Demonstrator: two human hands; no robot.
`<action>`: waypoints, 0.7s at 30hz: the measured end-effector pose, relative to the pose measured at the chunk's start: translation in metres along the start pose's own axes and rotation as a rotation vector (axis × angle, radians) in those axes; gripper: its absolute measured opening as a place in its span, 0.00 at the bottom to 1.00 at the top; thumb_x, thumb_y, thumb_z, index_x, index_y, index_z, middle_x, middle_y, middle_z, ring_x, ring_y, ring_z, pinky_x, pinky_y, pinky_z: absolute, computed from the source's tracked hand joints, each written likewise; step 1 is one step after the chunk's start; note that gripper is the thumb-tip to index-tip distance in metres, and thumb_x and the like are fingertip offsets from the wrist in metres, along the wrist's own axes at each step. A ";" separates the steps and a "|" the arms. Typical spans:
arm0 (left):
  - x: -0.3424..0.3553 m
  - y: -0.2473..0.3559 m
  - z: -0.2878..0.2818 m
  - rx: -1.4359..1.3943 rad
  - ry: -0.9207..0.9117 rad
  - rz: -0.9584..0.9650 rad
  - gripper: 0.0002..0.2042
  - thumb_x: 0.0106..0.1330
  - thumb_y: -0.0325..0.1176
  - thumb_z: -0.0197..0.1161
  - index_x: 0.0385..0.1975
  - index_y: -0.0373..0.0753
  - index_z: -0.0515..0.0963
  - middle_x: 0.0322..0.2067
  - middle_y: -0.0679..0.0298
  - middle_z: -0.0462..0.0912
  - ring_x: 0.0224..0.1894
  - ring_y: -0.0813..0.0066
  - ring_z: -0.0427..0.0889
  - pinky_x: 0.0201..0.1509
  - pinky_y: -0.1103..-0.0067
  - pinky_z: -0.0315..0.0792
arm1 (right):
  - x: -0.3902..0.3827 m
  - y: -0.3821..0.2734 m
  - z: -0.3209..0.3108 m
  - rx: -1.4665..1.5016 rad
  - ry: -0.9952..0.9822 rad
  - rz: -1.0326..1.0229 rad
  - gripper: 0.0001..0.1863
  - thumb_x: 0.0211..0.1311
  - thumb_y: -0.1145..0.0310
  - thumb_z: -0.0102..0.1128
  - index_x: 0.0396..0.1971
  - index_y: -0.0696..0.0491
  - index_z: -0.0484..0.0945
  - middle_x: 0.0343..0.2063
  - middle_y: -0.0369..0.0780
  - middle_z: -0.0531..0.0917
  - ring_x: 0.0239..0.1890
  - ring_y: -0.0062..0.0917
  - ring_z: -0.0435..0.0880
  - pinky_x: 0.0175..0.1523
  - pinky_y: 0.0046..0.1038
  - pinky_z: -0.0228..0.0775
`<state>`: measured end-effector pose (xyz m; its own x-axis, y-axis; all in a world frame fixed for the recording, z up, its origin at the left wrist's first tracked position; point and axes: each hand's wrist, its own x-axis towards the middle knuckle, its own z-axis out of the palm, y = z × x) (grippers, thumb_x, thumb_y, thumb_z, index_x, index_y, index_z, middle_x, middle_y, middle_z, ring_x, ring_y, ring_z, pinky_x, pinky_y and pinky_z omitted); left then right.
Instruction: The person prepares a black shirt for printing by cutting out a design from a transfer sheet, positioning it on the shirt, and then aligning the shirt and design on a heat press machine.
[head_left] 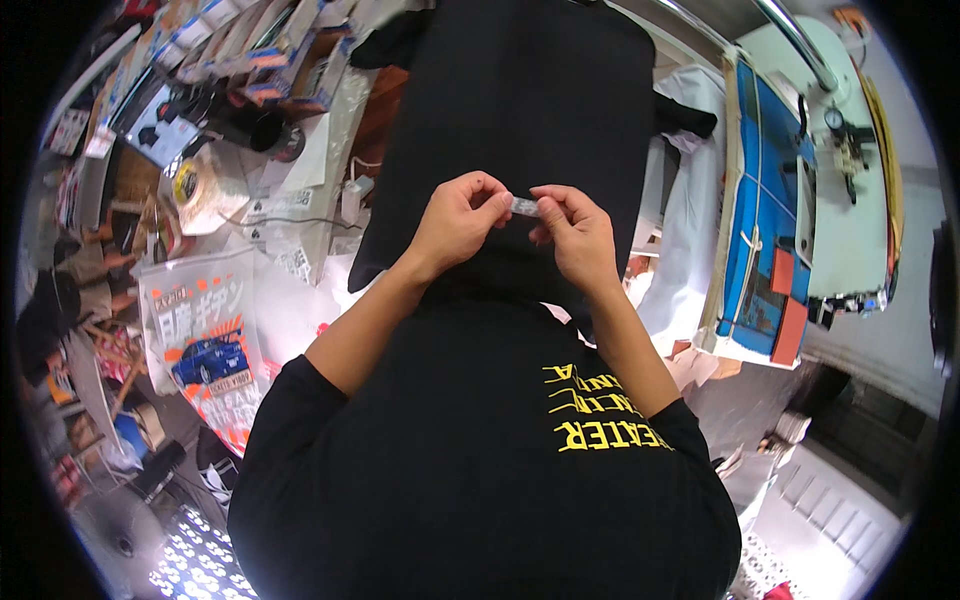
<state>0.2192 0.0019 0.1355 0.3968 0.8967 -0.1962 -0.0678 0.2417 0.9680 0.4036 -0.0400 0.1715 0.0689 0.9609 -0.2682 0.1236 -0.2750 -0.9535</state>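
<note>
A small pale, partly clear strip [524, 206] is stretched between my two hands, above a black garment. Its exact kind is too small to make out. My left hand [458, 222] pinches one end between thumb and forefinger. At the other end, my right hand [580, 236] closes on it with thumb and fingers. Beneath them the black garment [520, 110] lies spread flat, one sleeve [685, 118] hanging out on the right.
A blue frame [757, 200] with cords and red-brown blocks [789, 332] stands at right, beside a pale machine table [830, 180]. At left are a tape roll [188, 184], a dark cylinder [286, 142], a printed plastic sheet [205, 330] and crowded shelves.
</note>
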 end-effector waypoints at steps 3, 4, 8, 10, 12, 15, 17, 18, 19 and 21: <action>0.017 0.004 0.014 0.000 0.015 -0.034 0.06 0.70 0.30 0.60 0.36 0.33 0.78 0.29 0.65 0.81 0.33 0.80 0.80 0.41 0.82 0.76 | 0.008 0.017 -0.032 0.179 0.325 -0.017 0.14 0.74 0.64 0.52 0.43 0.59 0.80 0.32 0.37 0.84 0.29 0.16 0.81 0.35 0.20 0.74; 0.022 0.007 0.018 -0.018 0.024 -0.059 0.06 0.70 0.30 0.60 0.35 0.33 0.78 0.28 0.65 0.81 0.32 0.81 0.80 0.41 0.82 0.76 | 0.006 0.021 -0.047 0.161 0.372 0.034 0.16 0.75 0.61 0.50 0.42 0.59 0.80 0.33 0.37 0.84 0.31 0.16 0.81 0.37 0.19 0.74; 0.045 -0.001 0.032 -0.045 -0.023 -0.119 0.06 0.70 0.30 0.60 0.35 0.33 0.78 0.28 0.66 0.81 0.31 0.81 0.80 0.40 0.82 0.75 | 0.003 0.025 -0.074 0.086 0.255 0.148 0.13 0.70 0.62 0.58 0.42 0.57 0.81 0.32 0.36 0.84 0.31 0.16 0.80 0.34 0.20 0.73; 0.057 -0.007 0.040 -0.029 -0.057 -0.126 0.06 0.70 0.30 0.60 0.34 0.33 0.78 0.28 0.65 0.81 0.30 0.81 0.80 0.40 0.82 0.75 | 0.008 0.023 -0.066 0.126 0.134 0.163 0.12 0.67 0.64 0.61 0.42 0.57 0.81 0.29 0.35 0.83 0.28 0.16 0.80 0.31 0.20 0.71; 0.068 -0.007 0.047 -0.042 -0.066 -0.146 0.05 0.69 0.29 0.60 0.35 0.33 0.77 0.29 0.65 0.81 0.31 0.81 0.80 0.40 0.82 0.75 | 0.022 0.023 -0.062 0.065 0.126 0.181 0.10 0.66 0.65 0.62 0.38 0.58 0.81 0.26 0.34 0.82 0.24 0.15 0.79 0.28 0.19 0.70; 0.091 0.003 0.045 0.103 0.036 -0.059 0.05 0.69 0.28 0.61 0.38 0.33 0.78 0.31 0.66 0.82 0.33 0.81 0.80 0.40 0.84 0.75 | 0.058 0.017 -0.072 0.066 0.146 0.213 0.08 0.65 0.67 0.61 0.35 0.58 0.80 0.25 0.34 0.81 0.23 0.14 0.78 0.26 0.18 0.68; 0.114 0.003 0.038 0.267 0.120 0.127 0.06 0.68 0.27 0.61 0.41 0.33 0.79 0.33 0.64 0.82 0.34 0.81 0.81 0.39 0.85 0.74 | 0.095 0.023 -0.090 0.079 0.159 0.230 0.08 0.66 0.68 0.61 0.35 0.58 0.80 0.25 0.34 0.81 0.22 0.14 0.77 0.26 0.17 0.68; 0.122 0.012 0.031 0.348 0.093 0.265 0.10 0.64 0.27 0.64 0.45 0.37 0.80 0.46 0.58 0.80 0.46 0.71 0.81 0.51 0.76 0.73 | 0.114 0.022 -0.099 0.084 0.186 0.239 0.07 0.65 0.69 0.60 0.34 0.58 0.81 0.24 0.34 0.80 0.21 0.14 0.76 0.25 0.17 0.67; 0.129 0.018 0.025 0.561 0.110 0.384 0.11 0.63 0.28 0.64 0.45 0.38 0.80 0.50 0.56 0.76 0.50 0.67 0.78 0.55 0.72 0.69 | 0.134 0.017 -0.106 0.082 0.209 0.252 0.08 0.65 0.68 0.60 0.34 0.58 0.81 0.23 0.34 0.80 0.19 0.14 0.75 0.22 0.18 0.65; 0.139 0.019 0.014 0.983 0.136 0.604 0.14 0.60 0.29 0.66 0.46 0.39 0.81 0.59 0.53 0.70 0.59 0.59 0.72 0.65 0.64 0.61 | 0.176 0.013 -0.120 0.040 0.235 0.212 0.09 0.64 0.68 0.60 0.33 0.59 0.81 0.21 0.34 0.80 0.17 0.14 0.75 0.20 0.20 0.64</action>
<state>0.2860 0.1260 0.1286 0.4368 0.8146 0.3817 0.5513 -0.5777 0.6020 0.5362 0.1219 0.1282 0.3166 0.8470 -0.4271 0.0434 -0.4628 -0.8854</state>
